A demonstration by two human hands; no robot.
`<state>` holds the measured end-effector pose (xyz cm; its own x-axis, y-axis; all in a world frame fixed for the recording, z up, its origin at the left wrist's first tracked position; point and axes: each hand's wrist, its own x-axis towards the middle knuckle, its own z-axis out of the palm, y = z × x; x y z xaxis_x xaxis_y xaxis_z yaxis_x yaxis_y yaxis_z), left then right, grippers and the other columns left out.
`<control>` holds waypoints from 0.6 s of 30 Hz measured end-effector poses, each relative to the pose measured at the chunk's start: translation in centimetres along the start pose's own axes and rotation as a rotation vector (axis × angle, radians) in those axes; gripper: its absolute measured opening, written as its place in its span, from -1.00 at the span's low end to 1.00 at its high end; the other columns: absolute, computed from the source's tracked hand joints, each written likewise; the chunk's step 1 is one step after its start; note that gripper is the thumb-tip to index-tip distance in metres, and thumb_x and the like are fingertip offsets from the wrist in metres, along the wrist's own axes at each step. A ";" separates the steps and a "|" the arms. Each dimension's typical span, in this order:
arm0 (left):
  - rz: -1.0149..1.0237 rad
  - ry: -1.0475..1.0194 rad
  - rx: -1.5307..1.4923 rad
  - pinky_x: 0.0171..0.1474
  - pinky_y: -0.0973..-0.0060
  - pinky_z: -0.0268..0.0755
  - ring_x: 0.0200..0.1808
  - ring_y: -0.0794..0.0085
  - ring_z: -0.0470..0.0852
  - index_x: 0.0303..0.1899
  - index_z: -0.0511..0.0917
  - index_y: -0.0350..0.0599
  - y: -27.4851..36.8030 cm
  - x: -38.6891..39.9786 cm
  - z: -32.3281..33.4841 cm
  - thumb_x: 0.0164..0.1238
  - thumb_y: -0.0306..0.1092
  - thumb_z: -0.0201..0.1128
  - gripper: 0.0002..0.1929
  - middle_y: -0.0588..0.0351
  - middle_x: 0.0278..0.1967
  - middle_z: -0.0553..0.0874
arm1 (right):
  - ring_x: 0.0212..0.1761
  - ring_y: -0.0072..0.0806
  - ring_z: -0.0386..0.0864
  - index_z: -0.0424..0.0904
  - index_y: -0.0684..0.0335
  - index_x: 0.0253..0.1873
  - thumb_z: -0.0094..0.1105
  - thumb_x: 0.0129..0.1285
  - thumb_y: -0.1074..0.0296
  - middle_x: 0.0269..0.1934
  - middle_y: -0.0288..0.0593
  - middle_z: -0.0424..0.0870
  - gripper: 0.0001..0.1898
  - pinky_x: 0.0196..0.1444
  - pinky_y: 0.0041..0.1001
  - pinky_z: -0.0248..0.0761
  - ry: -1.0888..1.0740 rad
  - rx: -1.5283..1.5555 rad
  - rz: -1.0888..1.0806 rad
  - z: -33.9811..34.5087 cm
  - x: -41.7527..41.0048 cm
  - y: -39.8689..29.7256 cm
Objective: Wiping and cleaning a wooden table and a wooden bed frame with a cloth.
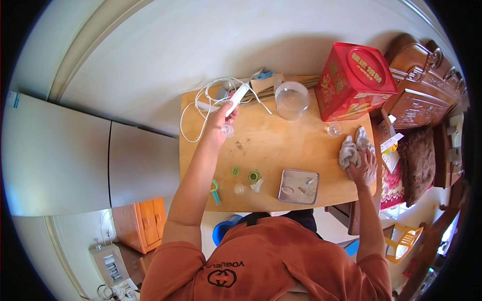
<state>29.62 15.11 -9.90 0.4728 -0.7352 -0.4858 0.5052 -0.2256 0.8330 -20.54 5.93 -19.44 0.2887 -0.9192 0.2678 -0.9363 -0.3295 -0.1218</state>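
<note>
My left hand (226, 114) grips a white bar-shaped object (238, 98), possibly a power strip, near the table's back left. A loose white cable (205, 113) loops around it. Beside my left wrist is a small clear plastic cup (227, 129); whether the hand touches it is unclear. On the right, my right hand (364, 168) presses on a crumpled grey cloth (350, 152), its fingers over part of it. Nearer my body lie a square metal tin lid (290, 195) with small items in it, a green square container (254, 176) and a teal-handled peeler-like tool (215, 192).
A tall red tin box (356, 82) stands at the back right of the wooden table (271, 145). Left of it is a clear plastic tub (292, 100), and a small clear cup (334, 128) sits in front. The wall borders the back; a refrigerator (75, 154) borders the left.
</note>
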 end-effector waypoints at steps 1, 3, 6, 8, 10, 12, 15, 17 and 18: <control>-0.052 -0.069 -0.155 -0.55 0.70 0.24 -0.55 0.63 0.44 -0.22 0.60 -0.23 0.5 0.6 1.0 0.31 -0.23 0.29 -0.77 0.17 -0.43 0.62 | 0.29 -0.12 0.37 0.54 0.00 0.04 0.30 -0.17 0.18 0.26 -0.16 0.46 -0.47 0.24 -0.09 0.27 0.005 0.000 0.011 0.0 0.0 0.0; -0.072 -0.080 -0.241 -0.54 0.68 0.27 -0.53 0.56 0.47 -0.18 0.55 -0.21 0.5 2.4 3.5 0.31 -0.22 0.27 -0.76 0.13 -0.42 0.63 | 0.29 -0.13 0.37 0.54 0.01 0.03 0.31 -0.18 0.17 0.26 -0.17 0.46 -0.47 0.24 -0.08 0.27 0.001 0.018 0.000 -0.2 0.2 -0.1; -0.246 -0.027 -0.598 -0.50 0.52 0.35 -0.51 0.42 0.51 -0.20 0.42 -0.08 0.2 5.9 7.7 0.32 -0.23 0.23 -0.80 0.12 -0.40 0.62 | 0.30 -0.13 0.37 0.54 0.01 0.03 0.32 -0.19 0.17 0.27 -0.16 0.45 -0.46 0.25 -0.08 0.25 -0.012 0.041 0.017 -0.4 0.1 0.1; -0.254 0.081 -0.645 -0.49 0.49 0.35 -0.50 0.40 0.52 -0.21 0.42 -0.05 0.4 7.9 11.6 0.33 -0.25 0.18 -0.84 0.12 -0.41 0.61 | 0.30 -0.12 0.36 0.55 0.02 0.04 0.33 -0.20 0.17 0.27 -0.16 0.45 -0.45 0.26 -0.09 0.24 -0.017 0.050 0.022 -0.5 0.0 0.3; -0.248 0.194 -0.696 -0.49 0.47 0.35 -0.49 0.38 0.52 -0.23 0.41 -0.03 0.5 10.8 13.9 0.35 -0.27 0.14 -0.88 0.11 -0.41 0.60 | 0.29 -0.10 0.36 0.56 0.02 0.04 0.34 -0.20 0.17 0.26 -0.16 0.45 -0.45 0.27 -0.09 0.23 -0.014 0.067 0.024 -0.5 0.2 0.2; -0.095 0.155 -0.761 -0.37 0.29 0.44 -0.32 0.31 0.59 -0.24 0.44 -0.09 0.3 13.5 15.2 0.35 -0.34 0.05 -0.92 0.11 -0.33 0.57 | 0.29 -0.08 0.35 0.57 0.05 0.02 0.35 -0.22 0.18 0.26 -0.15 0.45 -0.45 0.26 -0.09 0.24 -0.016 0.107 0.011 -0.5 0.3 0.1; -0.101 0.345 -0.646 -0.33 0.25 0.47 -0.30 0.24 0.60 -0.21 0.47 -0.13 0.0 15.9 17.5 0.32 -0.41 0.00 -0.89 0.05 -0.27 0.58 | 0.29 -0.09 0.35 0.58 0.05 0.01 0.36 -0.23 0.17 0.25 -0.15 0.46 -0.45 0.26 -0.09 0.23 -0.021 0.116 0.024 -0.4 0.4 0.2; -0.155 0.331 -0.650 -0.33 0.22 0.48 -0.28 0.22 0.61 -0.18 0.48 -0.15 -0.2 16.8 18.2 0.30 -0.43 0.01 -0.87 0.02 -0.24 0.58 | 0.28 -0.08 0.35 0.59 0.06 0.00 0.36 -0.23 0.18 0.24 -0.15 0.47 -0.47 0.27 -0.08 0.22 -0.033 0.116 0.046 -0.6 0.3 0.2; -0.196 0.327 -0.662 -0.33 0.19 0.49 -0.26 0.21 0.61 -0.15 0.49 -0.16 -0.2 17.4 18.2 0.29 -0.44 0.01 -0.84 0.00 -0.21 0.58 | 0.28 -0.07 0.35 0.59 0.06 -0.01 0.36 -0.23 0.18 0.24 -0.14 0.47 -0.47 0.27 -0.08 0.22 -0.031 0.121 0.041 -0.5 0.4 0.3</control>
<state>24.61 -9.28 -13.75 0.4669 -0.4715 -0.7481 0.8809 0.1736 0.4404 -20.80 5.61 -18.87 0.2582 -0.9382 0.2304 -0.9171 -0.3130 -0.2471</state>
